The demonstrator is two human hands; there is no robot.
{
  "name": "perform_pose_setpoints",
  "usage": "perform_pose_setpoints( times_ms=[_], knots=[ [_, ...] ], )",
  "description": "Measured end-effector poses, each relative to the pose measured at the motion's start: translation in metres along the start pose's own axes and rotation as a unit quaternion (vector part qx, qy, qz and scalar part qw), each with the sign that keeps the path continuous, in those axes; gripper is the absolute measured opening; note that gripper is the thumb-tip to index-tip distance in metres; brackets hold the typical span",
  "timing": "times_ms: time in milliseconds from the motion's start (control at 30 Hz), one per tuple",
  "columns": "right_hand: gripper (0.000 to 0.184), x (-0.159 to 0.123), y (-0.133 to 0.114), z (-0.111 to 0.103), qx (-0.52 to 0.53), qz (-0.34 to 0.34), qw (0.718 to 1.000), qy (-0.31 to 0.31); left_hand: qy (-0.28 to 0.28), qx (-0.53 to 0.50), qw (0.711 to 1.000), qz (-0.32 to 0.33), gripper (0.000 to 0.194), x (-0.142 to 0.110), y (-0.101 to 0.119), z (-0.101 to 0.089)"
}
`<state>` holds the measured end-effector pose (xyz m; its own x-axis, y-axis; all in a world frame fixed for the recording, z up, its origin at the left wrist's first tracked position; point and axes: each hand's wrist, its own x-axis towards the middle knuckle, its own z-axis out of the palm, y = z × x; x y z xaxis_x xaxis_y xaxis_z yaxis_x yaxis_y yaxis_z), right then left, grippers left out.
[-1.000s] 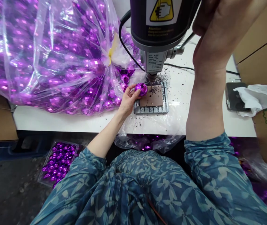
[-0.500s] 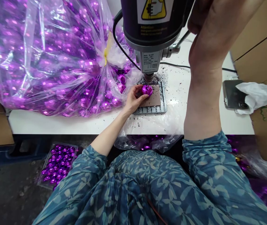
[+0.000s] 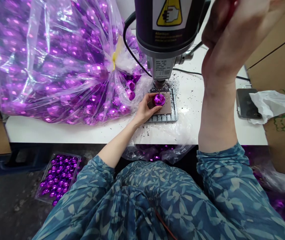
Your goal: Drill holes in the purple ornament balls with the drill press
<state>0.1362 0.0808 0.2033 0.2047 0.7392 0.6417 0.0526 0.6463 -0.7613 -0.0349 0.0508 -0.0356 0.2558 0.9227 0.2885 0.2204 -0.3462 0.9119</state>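
Note:
Between thumb and fingers, my left hand grips a shiny purple faceted ball on a brown board. The board lies on the slotted metal base of a drill press. Its thin bit points down at the ball's top and seems to touch it. Up at the right, my right hand is closed around the end of the press's feed lever; a bit of red shows at its grip.
A big clear bag of purple balls fills the table's left. Dark shavings surround the base. A phone and white tissue lie right, beside a cardboard box. A clear tray of purple balls stands low left.
My left hand has shifted the ball slightly right, under the bit, and the ball has turned. My right hand stays on the lever, which looks a little lower.

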Motion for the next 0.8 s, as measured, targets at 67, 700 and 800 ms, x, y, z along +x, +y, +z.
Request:
perform_pose_setpoints(
  times_ms=[67,700,800],
  knots=[
    [0.046,-0.013,-0.001,0.001,0.049,-0.066,0.995,0.061,0.000,0.001,1.000,0.002,0.063,0.000,0.000,0.000],
    [0.043,-0.060,0.034,-0.007,0.067,-0.256,0.959,0.105,0.002,0.003,1.000,0.019,0.061,0.000,-0.003,0.001],
    [0.052,-0.065,0.037,-0.009,0.062,-0.240,0.963,0.105,0.002,-0.003,1.000,0.027,0.061,0.000,-0.004,0.001]
  ],
)
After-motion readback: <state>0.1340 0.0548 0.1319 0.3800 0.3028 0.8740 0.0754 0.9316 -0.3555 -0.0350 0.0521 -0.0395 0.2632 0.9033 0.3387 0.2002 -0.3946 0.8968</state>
